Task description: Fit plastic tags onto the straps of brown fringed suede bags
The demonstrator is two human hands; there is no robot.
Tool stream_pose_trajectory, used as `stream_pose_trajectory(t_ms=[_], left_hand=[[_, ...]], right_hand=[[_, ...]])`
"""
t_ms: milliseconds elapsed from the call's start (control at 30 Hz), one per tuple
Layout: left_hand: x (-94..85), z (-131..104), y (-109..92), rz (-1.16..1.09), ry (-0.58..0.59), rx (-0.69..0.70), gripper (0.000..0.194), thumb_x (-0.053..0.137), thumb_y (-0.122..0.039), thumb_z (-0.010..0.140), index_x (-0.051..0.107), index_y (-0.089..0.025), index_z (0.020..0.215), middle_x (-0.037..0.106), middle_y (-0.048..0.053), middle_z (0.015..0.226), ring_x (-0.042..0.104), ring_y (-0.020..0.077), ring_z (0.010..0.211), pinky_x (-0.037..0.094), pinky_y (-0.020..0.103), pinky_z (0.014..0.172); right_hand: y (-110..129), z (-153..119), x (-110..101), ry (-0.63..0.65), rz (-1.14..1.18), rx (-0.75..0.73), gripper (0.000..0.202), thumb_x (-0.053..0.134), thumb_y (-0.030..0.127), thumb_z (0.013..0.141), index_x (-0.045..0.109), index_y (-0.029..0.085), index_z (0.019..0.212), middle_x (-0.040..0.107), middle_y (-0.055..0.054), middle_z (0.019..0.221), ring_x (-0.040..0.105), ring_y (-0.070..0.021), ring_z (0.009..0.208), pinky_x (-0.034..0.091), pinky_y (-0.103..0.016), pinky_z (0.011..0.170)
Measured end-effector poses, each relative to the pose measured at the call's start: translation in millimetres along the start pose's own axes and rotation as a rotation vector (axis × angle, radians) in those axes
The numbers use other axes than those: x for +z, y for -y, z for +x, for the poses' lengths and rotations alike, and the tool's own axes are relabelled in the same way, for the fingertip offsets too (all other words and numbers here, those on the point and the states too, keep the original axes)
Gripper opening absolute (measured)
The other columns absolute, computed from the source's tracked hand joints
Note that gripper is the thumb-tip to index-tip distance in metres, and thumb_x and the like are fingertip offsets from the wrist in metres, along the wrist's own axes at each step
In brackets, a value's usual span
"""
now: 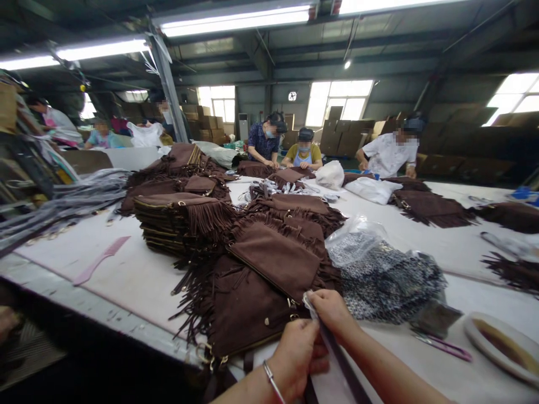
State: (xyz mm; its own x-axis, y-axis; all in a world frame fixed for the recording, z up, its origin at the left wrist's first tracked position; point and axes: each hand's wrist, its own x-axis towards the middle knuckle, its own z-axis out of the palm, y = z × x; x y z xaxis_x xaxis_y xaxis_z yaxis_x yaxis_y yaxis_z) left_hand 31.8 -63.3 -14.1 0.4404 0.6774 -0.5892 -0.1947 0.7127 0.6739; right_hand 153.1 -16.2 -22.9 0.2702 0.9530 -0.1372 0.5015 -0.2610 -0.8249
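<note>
Brown fringed bags (248, 303) lie on the white table in front of me, with a smaller brown pouch (278, 258) on top. My left hand (297, 350), with a bracelet at its wrist, is closed at the bags' near edge, its fingers pinched at a clear plastic-covered strap (337, 359). Just to its right, my right hand (330, 308) pinches the upper end of the same strap. The strap runs down toward the bottom of the view between my forearms. Metal clasps (213, 356) hang at the bag's lower left corner.
A stack of brown bags (164, 224) stands behind on the left, near a pink comb (101, 261). Right of my hands lie a speckled bundle in plastic (387, 280), a pink cutter (446, 347) and a tape roll (505, 342). Several people work across the table.
</note>
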Motion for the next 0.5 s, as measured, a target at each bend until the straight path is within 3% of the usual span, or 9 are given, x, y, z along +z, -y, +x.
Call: stream_pose_trajectory(t_ms=[200,333,500], left_hand=[[14.1,5.9,12.6,-0.067,0.107,-0.076,0.035,0.069,-0.044,0.07,0.061,-0.013,0.086,0.061,0.005,0.073,0.055,0.0134,0.056,0.041,0.026,0.052],[17.8,5.9,15.7,-0.188,0.086,-0.07,0.023,0.066,-0.032,0.071,0.056,-0.016,0.084,0.049,-0.003,0.06,0.054,0.0142,0.054,0.043,0.027,0.053],[9.8,-7.8,-2.4,0.13,0.002,-0.039,0.012,0.051,-0.019,0.078,0.054,-0.015,0.088,0.044,-0.005,0.061,0.032,0.0049,0.04,0.021,0.019,0.039]], right_hand=[[-6.7,12.3,5.5,-0.055,0.137,0.081,0.032,0.066,0.042,0.061,0.06,0.016,0.044,0.053,-0.001,0.043,0.046,-0.0132,0.049,0.029,-0.025,0.048],[-7.9,13.8,6.2,-0.076,0.35,0.207,0.024,0.065,0.037,0.064,0.06,0.016,0.054,0.053,0.002,0.044,0.045,-0.0107,0.043,0.033,-0.023,0.043],[-2.4,8.2,3.1,-0.031,0.608,0.353,0.009,0.061,0.024,0.065,0.055,0.018,0.066,0.056,0.003,0.049,0.05,-0.0108,0.04,0.04,-0.022,0.04]])
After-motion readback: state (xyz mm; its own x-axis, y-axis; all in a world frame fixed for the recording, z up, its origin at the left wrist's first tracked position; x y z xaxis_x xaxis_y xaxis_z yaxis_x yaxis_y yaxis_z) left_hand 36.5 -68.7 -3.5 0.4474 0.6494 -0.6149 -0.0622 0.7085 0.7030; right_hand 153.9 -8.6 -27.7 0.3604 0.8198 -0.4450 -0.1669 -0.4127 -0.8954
